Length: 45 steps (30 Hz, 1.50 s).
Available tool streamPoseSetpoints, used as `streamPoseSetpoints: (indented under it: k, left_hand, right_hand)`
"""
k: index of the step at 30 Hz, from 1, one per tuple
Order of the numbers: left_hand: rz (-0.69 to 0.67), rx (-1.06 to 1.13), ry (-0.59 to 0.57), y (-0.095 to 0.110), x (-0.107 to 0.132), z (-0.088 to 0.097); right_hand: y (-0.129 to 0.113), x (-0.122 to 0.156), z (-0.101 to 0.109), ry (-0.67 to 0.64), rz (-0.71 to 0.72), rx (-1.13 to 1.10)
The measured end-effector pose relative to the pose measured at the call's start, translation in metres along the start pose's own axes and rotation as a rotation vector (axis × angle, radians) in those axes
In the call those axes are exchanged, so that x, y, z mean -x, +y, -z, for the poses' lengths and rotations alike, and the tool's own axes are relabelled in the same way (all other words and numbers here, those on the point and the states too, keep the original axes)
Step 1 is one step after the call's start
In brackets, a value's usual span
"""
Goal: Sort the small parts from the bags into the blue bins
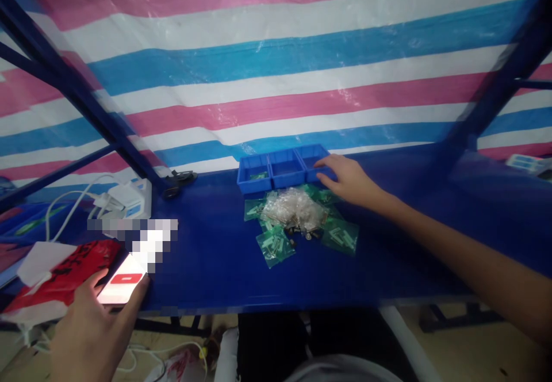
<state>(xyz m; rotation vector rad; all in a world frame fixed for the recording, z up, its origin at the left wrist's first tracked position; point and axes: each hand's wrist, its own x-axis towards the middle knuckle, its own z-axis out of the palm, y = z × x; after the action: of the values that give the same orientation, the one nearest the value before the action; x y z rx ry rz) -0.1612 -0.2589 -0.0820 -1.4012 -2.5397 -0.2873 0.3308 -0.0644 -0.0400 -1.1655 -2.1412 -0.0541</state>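
Note:
My left hand point(97, 319) is closed around the lower edges of a phone point(123, 281) with a bright lit screen, at the table's left front. My right hand point(342, 178) reaches over the right end of the blue three-compartment bin point(254, 186), thumb and forefinger apart. Whether the fingertips touch the bin's wall I cannot tell. In front of the bin lies a pile of clear plastic bags point(297, 206). Around it are green-tinted bags point(276, 247) of small parts, and another green bag point(342, 236) nearer my right arm. A small green packet point(259, 175) lies in the left compartment.
Left of the phone are a red bag point(81, 264) and a white power strip point(144, 198) with cables. Dark scissors point(171, 192) lie at the back. The blue table point(207, 267) meets a striped plastic sheet point(280, 60) between blue frame posts point(86, 94).

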Motion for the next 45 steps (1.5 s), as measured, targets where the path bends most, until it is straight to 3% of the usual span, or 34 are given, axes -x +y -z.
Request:
streamPoseSetpoints:
  k: [4,10,13,15,17,18,20,22,24,26,30,32,36,45]
  left_hand:
    - [0.064,0.121,0.008,0.016,0.004,0.011]
    - [0.069,0.106,-0.052,0.014,0.004,0.019]
    - [0.023,0.082,0.031,0.032,0.006,0.030]
    - [-0.065,0.151,0.166,0.065,0.008,0.043]
    - [-0.196,0.304,0.273,0.117,0.011,0.059]
    - [-0.325,0.412,0.267,0.147,0.012,0.068]
    - [-0.611,0.591,0.146,0.209,0.010,0.084]
    - [-0.789,0.660,0.097,0.264,0.004,0.098]
    - [-0.911,0.657,0.033,0.303,-0.008,0.107]
    - [-0.991,0.642,-0.021,0.326,-0.026,0.109]
    - [-1.073,0.614,-0.078,0.335,-0.063,0.085]
    - [-1.137,0.592,-0.061,0.330,-0.075,0.064]
    - [-1.250,0.519,0.009,0.314,-0.088,0.030]
    - [-1.182,0.559,-0.036,0.303,-0.099,-0.004]
  right_hand:
    - [0.002,0.000,0.000,-0.005,-0.002,0.006]
    - [0.003,-0.001,0.000,-0.003,0.006,0.027]
    - [0.002,-0.003,0.002,0.012,0.004,0.020]
    - [0.000,-0.004,0.004,0.017,0.006,0.007]
    - [-0.001,-0.005,0.005,0.010,0.007,-0.009]
    - [-0.001,-0.005,0.006,-0.001,0.011,-0.015]
    - [-0.002,-0.005,0.005,-0.041,0.034,-0.018]
    - [-0.002,-0.003,0.001,-0.089,0.057,-0.005]
    - [-0.001,-0.001,-0.003,-0.121,0.054,0.022]
    - [0.001,0.001,-0.006,-0.134,0.023,0.062]
    - [0.005,0.002,-0.008,-0.169,-0.012,0.097]
    - [0.008,0.001,-0.006,-0.170,0.025,0.086]
    - [0.014,-0.002,-0.003,-0.048,0.081,0.147]
    - [0.029,-0.002,-0.020,-0.070,0.108,0.076]
